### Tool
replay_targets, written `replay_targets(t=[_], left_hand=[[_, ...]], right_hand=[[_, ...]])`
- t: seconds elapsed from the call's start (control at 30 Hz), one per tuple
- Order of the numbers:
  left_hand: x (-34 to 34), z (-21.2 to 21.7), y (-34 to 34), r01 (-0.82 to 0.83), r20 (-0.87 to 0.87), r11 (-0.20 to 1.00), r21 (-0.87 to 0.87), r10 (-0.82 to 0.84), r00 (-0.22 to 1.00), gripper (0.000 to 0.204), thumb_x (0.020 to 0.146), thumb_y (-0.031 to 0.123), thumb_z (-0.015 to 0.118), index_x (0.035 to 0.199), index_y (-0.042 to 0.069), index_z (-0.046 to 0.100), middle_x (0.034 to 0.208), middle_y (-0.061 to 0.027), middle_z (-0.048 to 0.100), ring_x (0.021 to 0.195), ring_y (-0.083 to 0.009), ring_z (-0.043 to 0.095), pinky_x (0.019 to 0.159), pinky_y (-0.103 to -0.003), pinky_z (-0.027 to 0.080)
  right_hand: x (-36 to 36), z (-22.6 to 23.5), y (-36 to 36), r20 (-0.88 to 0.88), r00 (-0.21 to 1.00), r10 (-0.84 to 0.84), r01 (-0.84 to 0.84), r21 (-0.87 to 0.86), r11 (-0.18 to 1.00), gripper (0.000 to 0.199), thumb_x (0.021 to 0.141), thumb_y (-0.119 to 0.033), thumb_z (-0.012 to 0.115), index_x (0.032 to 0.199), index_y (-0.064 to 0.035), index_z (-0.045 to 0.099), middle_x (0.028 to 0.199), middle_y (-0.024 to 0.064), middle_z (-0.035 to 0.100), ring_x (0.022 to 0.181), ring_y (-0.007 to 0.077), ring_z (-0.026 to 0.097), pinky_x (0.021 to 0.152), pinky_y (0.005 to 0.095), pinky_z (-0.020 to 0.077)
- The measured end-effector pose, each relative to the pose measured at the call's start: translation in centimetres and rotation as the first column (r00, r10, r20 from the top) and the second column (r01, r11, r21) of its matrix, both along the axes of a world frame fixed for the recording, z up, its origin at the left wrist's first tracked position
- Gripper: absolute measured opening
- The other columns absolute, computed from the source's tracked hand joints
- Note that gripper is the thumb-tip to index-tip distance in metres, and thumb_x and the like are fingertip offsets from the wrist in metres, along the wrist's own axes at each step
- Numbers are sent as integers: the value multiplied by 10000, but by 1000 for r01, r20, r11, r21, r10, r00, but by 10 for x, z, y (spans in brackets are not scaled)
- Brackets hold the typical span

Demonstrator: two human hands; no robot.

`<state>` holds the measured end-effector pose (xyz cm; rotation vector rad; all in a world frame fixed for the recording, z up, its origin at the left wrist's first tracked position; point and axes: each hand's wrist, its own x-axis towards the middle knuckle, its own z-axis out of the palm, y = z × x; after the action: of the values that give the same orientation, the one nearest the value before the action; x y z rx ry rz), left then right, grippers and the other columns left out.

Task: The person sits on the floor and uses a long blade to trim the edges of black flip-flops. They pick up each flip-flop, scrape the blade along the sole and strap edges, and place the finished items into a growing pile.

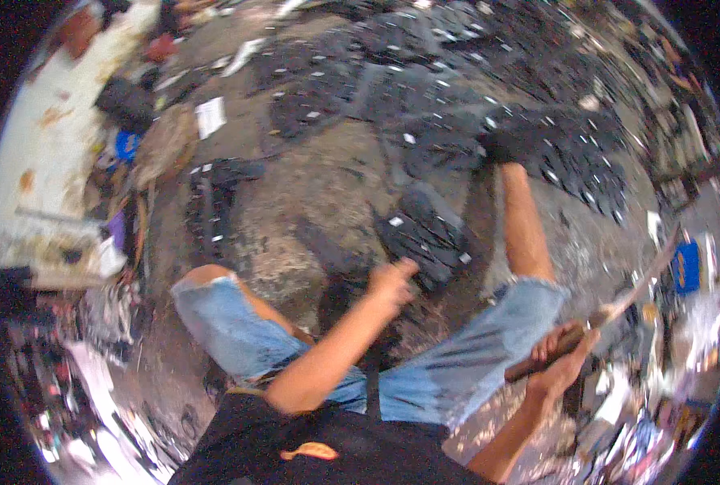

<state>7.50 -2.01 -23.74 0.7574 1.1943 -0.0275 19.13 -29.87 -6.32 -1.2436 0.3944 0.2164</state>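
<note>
In my right hand [560, 360], out to the right side, is a long knife [647, 279]. My fingers wrap round its brown handle, and the narrow blade points up and away to the right. My left hand [392, 287] is over the ground between my knees, smeared by motion, so whether its fingers grip anything does not show. Just beyond it lies a small heap of dark, flat, strip-like pieces [425, 234] with white marks. A long dark piece [324, 242] rests on the ground to the left of that hand.
Many similar dark pieces [400, 97] spread over the ground ahead. A smaller stack [206, 202] lies left. Beyond it stands a stained white panel [45, 153]. To the right are a blue box [686, 267] and mixed clutter. My bent legs [473, 347] frame the work area.
</note>
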Motion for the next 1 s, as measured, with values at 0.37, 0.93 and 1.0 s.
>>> replay_targets(t=[0.37, 0.93, 1.0], left_hand=[[64, -77, -52, -10, -235, 811, 585, 181, 955, 899, 705, 425, 902, 1323, -102, 517, 1355, -319, 567, 1332, -457, 504, 1137, -483, 384], [-39, 18, 106, -149, 78, 989, -2, 148, 986, 414, 905, 536, 729, 883, 126, 672, 800, -35, 676, 713, -185, 637, 608, -338, 491], [-38, 17, 104, -159, 91, 987, -16, 160, 983, 413, 905, 534, 728, 900, 125, 675, 803, -36, 678, 706, -187, 634, 599, -336, 484]], right_hand=[[-46, -26, 38, -132, 911, 391, -408, -157, 899, 459, 1033, -581, 510, 1072, -128, 575, 655, -26, 367, 493, 111, 351, 454, 278, 336], [-57, -68, 175, -298, 240, 924, -777, -630, -1, 448, 1071, -364, 525, 895, 46, 493, 673, 266, 496, 580, 358, 451, 604, 487, 403], [-54, -74, 182, -310, 233, 922, -743, -669, -37, 461, 1068, -368, 530, 882, 52, 504, 680, 281, 499, 585, 368, 441, 609, 499, 403]])
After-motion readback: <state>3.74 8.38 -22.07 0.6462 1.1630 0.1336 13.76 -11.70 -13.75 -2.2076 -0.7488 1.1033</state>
